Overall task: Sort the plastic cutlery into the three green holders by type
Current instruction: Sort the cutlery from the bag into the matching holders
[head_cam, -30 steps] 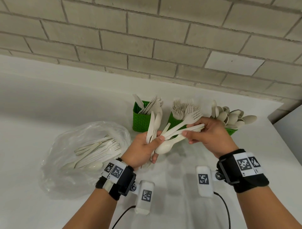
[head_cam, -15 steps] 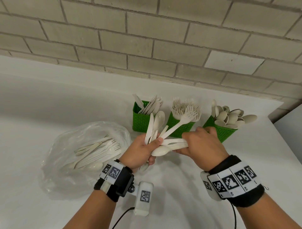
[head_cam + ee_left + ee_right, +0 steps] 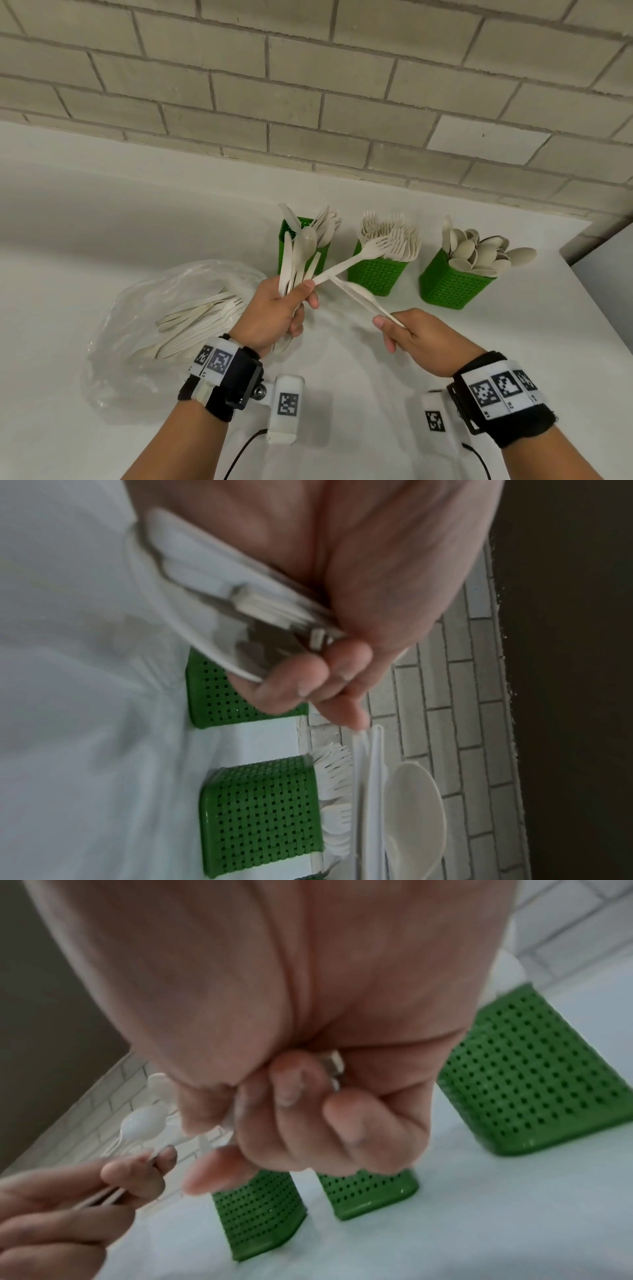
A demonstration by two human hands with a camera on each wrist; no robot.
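Three green holders stand in a row on the white counter (image 3: 102,222) near the brick wall (image 3: 308,85): the left holder (image 3: 287,236) contains knives, the middle holder (image 3: 376,275) forks, the right holder (image 3: 452,286) spoons. One clear plastic bag (image 3: 144,308) lies left of them with unsorted cutlery inside. The left hand (image 3: 274,315) is closed around a mixed bundle (image 3: 294,263) held upright; one fork (image 3: 359,257) projects from it toward the middle holder. The right hand (image 3: 418,337) pinches the handles of what appear to be two pieces (image 3: 363,296), blurred, slanting toward the left hand; the exact count cannot be confirmed. The head view alone shows the bag and the holders' contents. The left wrist view shows the handle ends under the curled fingers (image 3: 308,677). The right wrist view shows handle ends (image 3: 334,1064) gripped against the palm, and all three holders from low down.
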